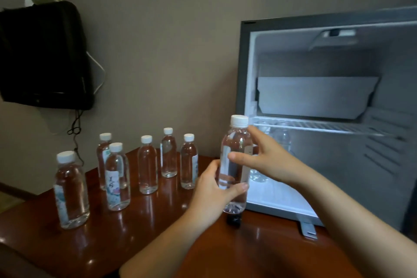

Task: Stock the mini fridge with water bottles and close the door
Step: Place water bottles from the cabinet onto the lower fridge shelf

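A clear water bottle (237, 142) with a white cap is held upright in the air, just in front of the open mini fridge (244, 70). My left hand (212, 189) grips its lower half. My right hand (268, 158) grips its upper half, thumb across the front. Several more capped bottles (147, 165) stand on the wooden table (135, 232) to the left. Inside the fridge, below the wire shelf (316, 127), at least two bottles (283, 137) stand at the left. The fridge door is not in view.
A dark bag (42, 52) hangs on the wall at upper left, with a cord dangling below it. A small dark object (233, 220) sits on the table under the held bottle. A metal foot (308, 229) sticks out at the fridge's front.
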The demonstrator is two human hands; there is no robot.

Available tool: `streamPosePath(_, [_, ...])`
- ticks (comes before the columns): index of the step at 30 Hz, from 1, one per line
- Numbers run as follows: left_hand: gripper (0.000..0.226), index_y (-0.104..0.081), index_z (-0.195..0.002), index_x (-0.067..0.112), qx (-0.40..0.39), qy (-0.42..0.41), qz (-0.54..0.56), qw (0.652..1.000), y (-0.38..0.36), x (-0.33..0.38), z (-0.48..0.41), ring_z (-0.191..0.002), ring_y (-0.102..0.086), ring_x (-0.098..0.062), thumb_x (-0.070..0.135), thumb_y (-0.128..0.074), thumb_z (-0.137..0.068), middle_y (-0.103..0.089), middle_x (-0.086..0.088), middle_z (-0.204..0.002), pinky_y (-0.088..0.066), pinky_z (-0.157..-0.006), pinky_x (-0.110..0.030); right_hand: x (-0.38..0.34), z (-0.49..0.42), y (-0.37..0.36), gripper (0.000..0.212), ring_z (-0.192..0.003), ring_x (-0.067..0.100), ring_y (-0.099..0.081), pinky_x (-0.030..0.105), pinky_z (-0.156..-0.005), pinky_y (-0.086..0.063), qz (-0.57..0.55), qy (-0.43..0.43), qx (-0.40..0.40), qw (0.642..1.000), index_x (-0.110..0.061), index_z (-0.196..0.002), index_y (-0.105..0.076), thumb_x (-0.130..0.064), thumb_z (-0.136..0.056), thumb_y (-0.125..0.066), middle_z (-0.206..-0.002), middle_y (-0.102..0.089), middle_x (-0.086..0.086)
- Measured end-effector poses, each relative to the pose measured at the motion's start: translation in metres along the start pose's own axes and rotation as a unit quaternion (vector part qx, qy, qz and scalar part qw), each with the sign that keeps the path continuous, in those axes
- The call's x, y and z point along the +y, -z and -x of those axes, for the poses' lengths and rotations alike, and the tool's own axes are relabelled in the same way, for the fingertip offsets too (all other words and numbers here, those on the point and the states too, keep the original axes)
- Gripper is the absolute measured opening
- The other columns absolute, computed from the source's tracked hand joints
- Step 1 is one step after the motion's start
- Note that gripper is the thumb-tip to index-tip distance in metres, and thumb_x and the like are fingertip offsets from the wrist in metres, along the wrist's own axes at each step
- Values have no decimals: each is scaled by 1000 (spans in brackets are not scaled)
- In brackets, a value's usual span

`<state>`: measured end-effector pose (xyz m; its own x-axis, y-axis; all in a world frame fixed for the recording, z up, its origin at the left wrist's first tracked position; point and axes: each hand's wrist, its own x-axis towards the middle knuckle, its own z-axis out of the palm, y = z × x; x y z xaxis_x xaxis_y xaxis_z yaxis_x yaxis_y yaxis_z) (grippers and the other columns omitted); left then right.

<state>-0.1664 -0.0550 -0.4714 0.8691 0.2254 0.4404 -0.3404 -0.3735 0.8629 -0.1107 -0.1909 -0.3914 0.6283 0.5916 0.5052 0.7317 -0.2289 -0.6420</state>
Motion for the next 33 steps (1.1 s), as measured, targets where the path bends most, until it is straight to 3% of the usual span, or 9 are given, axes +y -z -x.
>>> streamPosePath(3, [41,-57,-101,34,-17,-6,-12,1000,-29,2,-8,-90,-66,-5,33,-78,-66,-69,8,-93,-54,-84,-31,19,14,19,52,-99,18,-66,44,-90,-53,5,-32,13,999,-26,-120,-53,-36,-74,-75,-106,-68,0])
streamPosePath(6, [50,-57,-110,32,-37,-3,-15,999,-58,1,-17,-96,-64,-6,36,-77,-64,-69,9,-99,-53,-87,-31,38,23,38,63,-97,19,-65,43,-84,-55,42,-61,26,997,-28,-122,-50,-52,-68,-73,-104,-67,4])
streamPosePath(9, [50,-56,-114,31,-47,5,-15,999,-83,-3,-27,-99,-61,-7,27,-78,-69,-66,10,-101,-49,-83,-21,57,29,52,57,-100,17,-61,34,-82,-52,66,-80,52,993,-26,-125,-48,-39,-76,-73,-103,-64,4])
streamPosePath(11, [44,-54,-107,36,-47,-1,-10,999,-98,-8,-32,-92,-58,4,22,-77,-72,-63,17,-97,-42,-73,-5,69,31,57,52,-103,15,-59,28,-83,-48,69,-94,66,991,-28,-124,-47,-34,-79,-72,-107,-62,5])
streamPosePath(14, [44,-53,-107,36,-31,2,-19,999,-118,-18,-38,-89,-52,15,20,-76,-74,-57,23,-98,-38,-73,2,86,33,61,51,-105,13,-55,22,-83,-40,86,-115,75,987,-31,-123,-45,-34,-80,-71,-111,-59,4])
streamPosePath(18, [58,-50,-131,21,-20,31,-40,999,-139,-32,-46,-110,-51,-7,26,-73,-77,-54,7,-124,-39,-92,-18,106,31,64,62,-113,15,-53,21,-83,-37,122,-145,71,979,-22,-133,-42,-36,-80,-71,-109,-52,-6])
streamPosePath(22, [53,-44,-133,23,-26,33,-35,999,-149,-35,-55,-103,-47,-1,24,-65,-85,-48,9,-119,-34,-88,-14,123,27,67,63,-114,15,-51,22,-83,-36,120,-165,96,974,-20,-133,-42,-36,-80,-71,-113,-53,-1])
streamPosePath(25, [54,-40,-137,25,-25,37,-32,998,-155,-38,-64,-103,-46,0,23,-62,-88,-46,10,-117,-34,-89,-14,132,21,67,56,-102,11,-50,19,-79,-35,134,-148,103,974,-19,-128,-46,-33,-80,-71,-105,-51,-6])
streamPosePath(33, [66,-22,-146,30,-45,24,-48,998,-165,-49,-72,-132,-36,-5,21,-56,-91,-30,8,-148,-30,-110,-23,166,-13,70,58,-95,9,-35,13,-70,-24,176,-143,127,966,-13,-129,-47,-30,-80,-72,-119,-48,13])
